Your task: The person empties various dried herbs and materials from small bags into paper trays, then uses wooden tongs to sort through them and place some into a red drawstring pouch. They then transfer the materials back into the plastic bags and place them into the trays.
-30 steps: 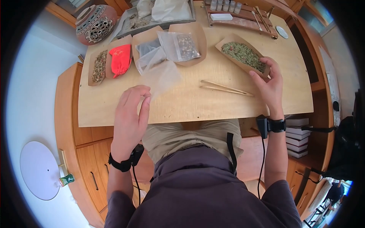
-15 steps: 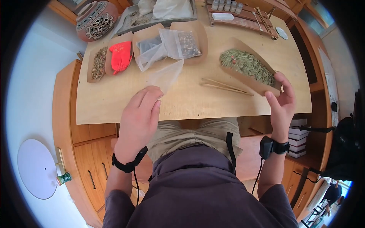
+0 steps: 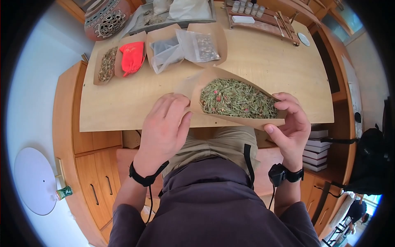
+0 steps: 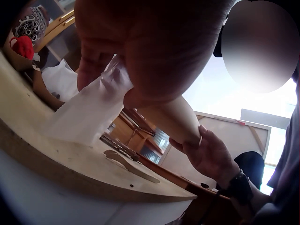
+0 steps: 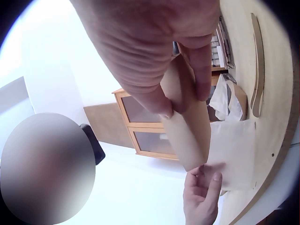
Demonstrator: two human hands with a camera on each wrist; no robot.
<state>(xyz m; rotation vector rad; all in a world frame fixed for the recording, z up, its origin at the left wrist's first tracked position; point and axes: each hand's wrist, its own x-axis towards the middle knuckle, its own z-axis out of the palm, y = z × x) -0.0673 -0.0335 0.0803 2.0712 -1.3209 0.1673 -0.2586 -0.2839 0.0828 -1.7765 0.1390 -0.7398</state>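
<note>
My right hand [image 3: 290,125] grips one end of a brown paper tray [image 3: 242,122], thumb on the near side and fingers on the far side. Dried green herbs [image 3: 236,99] with a few reddish bits fill it. The tray is raised off the table at the front edge. My left hand [image 3: 164,125] pinches a thin translucent white bag [image 4: 89,115], which hangs down toward the tabletop in the left wrist view. The tray's other end is right at the left fingertips, overlapping the bag in the head view. Wooden tongs [image 4: 129,164] lie on the table, hidden behind the tray in the head view.
Along the back left stand paper trays with dried plant bits [image 3: 108,66], a red pouch [image 3: 132,57], and translucent bags [image 3: 168,49], one with dark pieces [image 3: 205,46]. Behind are a grey tray [image 3: 142,25], a patterned pot [image 3: 108,19] and a wooden rack [image 3: 267,24] with small jars.
My right hand has lifted the herb tray and brought it left and toward the body, up to the left hand. The left hand with the bag has moved right.
</note>
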